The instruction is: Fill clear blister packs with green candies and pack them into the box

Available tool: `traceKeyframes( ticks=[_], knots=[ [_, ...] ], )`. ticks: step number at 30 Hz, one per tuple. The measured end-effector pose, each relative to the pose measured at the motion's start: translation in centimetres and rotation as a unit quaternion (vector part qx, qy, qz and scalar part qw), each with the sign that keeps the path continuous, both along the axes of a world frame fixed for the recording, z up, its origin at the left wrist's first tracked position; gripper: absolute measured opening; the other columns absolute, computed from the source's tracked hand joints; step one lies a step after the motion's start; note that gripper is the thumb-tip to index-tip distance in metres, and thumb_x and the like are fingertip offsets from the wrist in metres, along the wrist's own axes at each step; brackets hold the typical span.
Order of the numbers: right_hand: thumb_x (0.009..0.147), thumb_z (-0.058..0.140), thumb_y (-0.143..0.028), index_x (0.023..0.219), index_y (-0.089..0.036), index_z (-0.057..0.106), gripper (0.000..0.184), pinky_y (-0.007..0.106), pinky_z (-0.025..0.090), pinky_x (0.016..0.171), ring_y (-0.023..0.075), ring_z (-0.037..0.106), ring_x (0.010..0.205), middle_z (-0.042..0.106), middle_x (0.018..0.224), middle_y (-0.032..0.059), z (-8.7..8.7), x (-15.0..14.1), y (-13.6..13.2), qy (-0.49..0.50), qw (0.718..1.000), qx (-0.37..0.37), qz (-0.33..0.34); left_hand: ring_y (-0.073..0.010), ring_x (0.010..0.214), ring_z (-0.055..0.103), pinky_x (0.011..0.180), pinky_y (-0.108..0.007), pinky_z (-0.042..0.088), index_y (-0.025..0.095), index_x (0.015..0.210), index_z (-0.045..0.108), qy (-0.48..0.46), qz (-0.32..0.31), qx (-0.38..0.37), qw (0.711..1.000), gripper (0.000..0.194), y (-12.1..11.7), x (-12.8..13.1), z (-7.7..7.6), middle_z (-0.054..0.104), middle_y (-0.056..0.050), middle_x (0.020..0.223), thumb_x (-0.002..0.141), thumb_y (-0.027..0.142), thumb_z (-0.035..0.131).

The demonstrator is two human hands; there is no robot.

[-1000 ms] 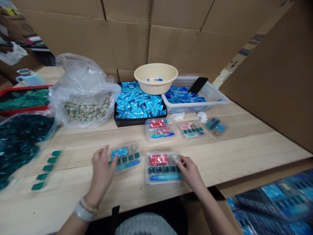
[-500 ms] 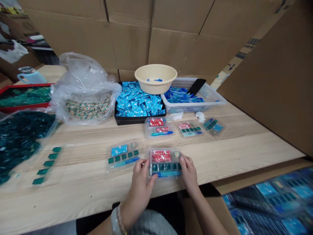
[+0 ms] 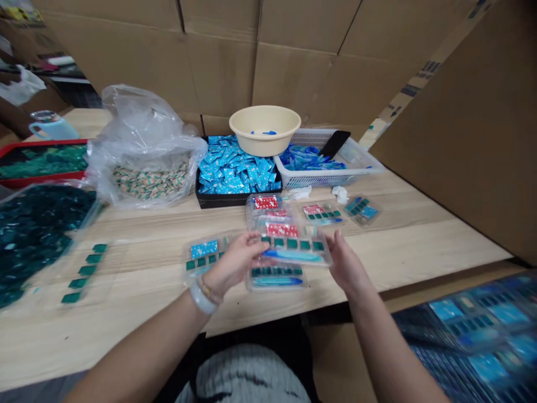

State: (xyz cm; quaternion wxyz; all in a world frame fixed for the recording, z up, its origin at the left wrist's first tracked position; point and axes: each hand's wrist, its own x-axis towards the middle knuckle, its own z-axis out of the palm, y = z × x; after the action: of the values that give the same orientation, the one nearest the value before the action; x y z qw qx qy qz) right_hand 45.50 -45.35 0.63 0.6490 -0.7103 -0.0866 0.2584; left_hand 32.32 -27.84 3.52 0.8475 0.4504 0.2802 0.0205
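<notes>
Transparent pack [image 3: 293, 249] raised over the tabletop [image 3: 403, 224], between both hands.
It shows a red packet [image 3: 282, 229], five green squares [image 3: 292, 244] and a blue pen [image 3: 289, 256]. The left hand [image 3: 237, 257] grips its left side; the right hand [image 3: 347, 264] meets its right edge, hold unclear. A second pack [image 3: 277, 281] lies beneath; wood stretches rightward.

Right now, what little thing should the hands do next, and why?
I think the right hand should gently close on the near end of the raised plastic pack. The left hand grips its other end, while the right is open beside it, perhaps just touching. Another pack lies partly underneath, so a two-handed hold would probably be steadier.
</notes>
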Motion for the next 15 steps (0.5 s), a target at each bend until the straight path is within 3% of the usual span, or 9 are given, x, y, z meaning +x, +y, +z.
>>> traceKeyframes(
  ticks=[2,4,7,11,13,15],
  knots=[
    [0.074,0.040,-0.053,0.089,-0.022,0.060,0.040,0.032,0.046,0.065,0.0206,0.059,0.081,0.065,0.083,0.0045,2.3,1.5,1.1,0.069,0.994,0.070,0.056,-0.0129,0.067,0.059,0.059,-0.027,0.052,0.014,0.092,0.046,-0.015,-0.011,0.008,1.000,0.029,1.1,1.3,1.5,0.057,-0.004,0.081,0.067,0.007,0.059],
    [0.072,0.050,-0.041,0.086,-0.021,0.059,0.026,0.032,0.046,0.063,0.0202,0.060,0.078,0.066,0.078,0.0031,3.7,2.6,2.2,0.088,0.990,0.097,0.057,-0.0120,0.065,0.059,0.060,-0.028,0.051,0.014,0.093,0.045,-0.015,-0.009,0.033,0.999,0.030,1.7,2.1,2.6,0.056,-0.003,0.079,0.067,0.007,0.058],
    [0.068,0.056,-0.031,0.077,-0.019,0.059,0.016,0.032,0.045,0.062,0.0194,0.060,0.073,0.065,0.071,0.0027,3.7,2.7,3.1,0.086,0.992,0.084,0.028,-0.0122,0.069,0.059,0.065,-0.032,0.050,0.014,0.095,0.044,-0.013,-0.008,0.065,0.998,0.031,1.8,1.4,2.8,0.056,-0.004,0.084,0.068,0.011,0.059],
    [0.058,0.063,-0.031,0.077,-0.018,0.059,0.024,0.031,0.045,0.056,0.0180,0.058,0.064,0.063,0.066,0.0017,0.5,0.2,2.2,0.068,0.997,0.026,-0.010,-0.0158,0.070,0.058,0.064,-0.037,0.050,0.015,0.099,0.044,0.021,-0.047,0.128,0.990,0.033,0.4,-1.8,-0.5,0.055,-0.006,0.087,0.069,0.020,0.057],
    [0.059,0.061,-0.036,0.084,-0.017,0.059,0.032,0.031,0.044,0.053,0.0180,0.057,0.061,0.061,0.066,0.0020,-1.9,-1.2,1.3,0.040,0.998,-0.043,-0.025,-0.0194,0.075,0.057,0.069,-0.042,0.047,0.014,0.099,0.046,0.050,-0.056,0.247,0.966,0.033,-0.6,-3.4,-2.7,0.054,-0.007,0.086,0.069,0.023,0.056],
    [0.061,0.058,-0.041,0.086,-0.017,0.061,0.035,0.033,0.044,0.059,0.0198,0.057,0.066,0.062,0.070,0.0041,-4.2,-2.1,0.5,-0.037,0.990,-0.127,-0.041,-0.0237,0.089,0.053,0.083,-0.045,0.040,0.014,0.098,0.050,0.059,-0.045,0.385,0.920,0.033,-1.7,-4.5,-4.7,0.053,-0.009,0.092,0.068,0.024,0.055]
  ],
)
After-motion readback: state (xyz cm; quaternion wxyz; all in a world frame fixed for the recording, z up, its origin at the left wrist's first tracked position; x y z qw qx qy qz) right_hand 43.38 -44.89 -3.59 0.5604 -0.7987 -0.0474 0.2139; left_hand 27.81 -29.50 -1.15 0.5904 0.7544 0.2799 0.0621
